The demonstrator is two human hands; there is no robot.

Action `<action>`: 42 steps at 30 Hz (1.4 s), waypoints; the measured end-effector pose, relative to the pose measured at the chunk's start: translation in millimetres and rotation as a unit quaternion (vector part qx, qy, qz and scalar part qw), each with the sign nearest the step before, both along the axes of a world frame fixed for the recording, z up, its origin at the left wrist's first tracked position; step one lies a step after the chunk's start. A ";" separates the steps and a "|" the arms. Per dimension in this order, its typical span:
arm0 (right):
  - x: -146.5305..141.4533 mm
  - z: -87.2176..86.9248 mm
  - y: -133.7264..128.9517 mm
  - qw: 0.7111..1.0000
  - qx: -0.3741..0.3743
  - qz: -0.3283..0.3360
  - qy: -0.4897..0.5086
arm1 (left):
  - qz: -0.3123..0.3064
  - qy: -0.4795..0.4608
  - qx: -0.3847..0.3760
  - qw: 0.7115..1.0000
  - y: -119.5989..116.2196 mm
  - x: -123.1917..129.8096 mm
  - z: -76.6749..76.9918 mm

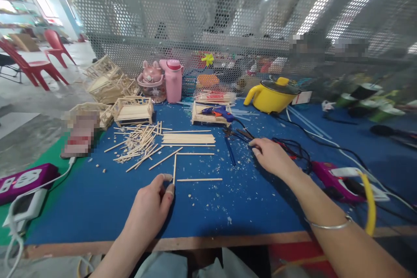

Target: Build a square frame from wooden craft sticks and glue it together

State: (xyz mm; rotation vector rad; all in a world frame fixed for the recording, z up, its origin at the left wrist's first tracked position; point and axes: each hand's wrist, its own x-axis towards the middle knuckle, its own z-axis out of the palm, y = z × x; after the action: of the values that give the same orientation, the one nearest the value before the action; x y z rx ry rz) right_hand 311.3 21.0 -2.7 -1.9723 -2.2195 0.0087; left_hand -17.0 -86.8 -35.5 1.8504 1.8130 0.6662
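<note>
My left hand (154, 202) has its thumb and index finger closed on the lower end of a thin wooden stick (175, 166). The upper end of that stick meets another stick (195, 154) at a corner. A separate stick (199, 180) lies to the right of my left fingertips. My right hand (272, 155) is closed at the end of one handle of the blue-handled pliers (230, 150), whose jaws point left; its fingers partly hide the grip. Behind the pliers, a blue glue gun (216, 112) rests on a small wooden frame (197, 117).
Loose sticks (140, 143) lie in a pile beside a neat row of sticks (189, 139). Small wooden bed models (133, 110), a pink bottle (173, 82) and a yellow pot (272, 95) stand at the back. Cables and a purple power strip (339, 182) are on the right.
</note>
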 end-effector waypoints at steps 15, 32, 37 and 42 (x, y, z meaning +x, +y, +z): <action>-55.0 -5.7 17.7 0.985 -0.081 -0.112 -0.105 | -0.039 -0.091 0.003 0.995 -1.4 -3.5 3.6; -40.0 5.7 6.9 0.986 -0.138 -0.092 -0.038 | -0.130 0.184 0.062 0.972 42.8 -35.1 34.5; -26.5 5.3 -15.1 0.990 -0.110 -0.087 0.025 | -0.243 0.214 0.084 0.942 40.3 -28.2 33.7; -15.9 6.9 -49.1 0.935 -0.150 -0.045 0.319 | -0.293 0.249 0.095 0.918 40.3 -26.9 35.4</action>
State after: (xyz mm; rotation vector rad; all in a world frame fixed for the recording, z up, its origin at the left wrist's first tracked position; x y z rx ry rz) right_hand 295.4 -28.1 4.2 -1.8382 -1.7655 0.8893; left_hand -44.0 -46.5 -0.2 2.7131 1.3434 0.1525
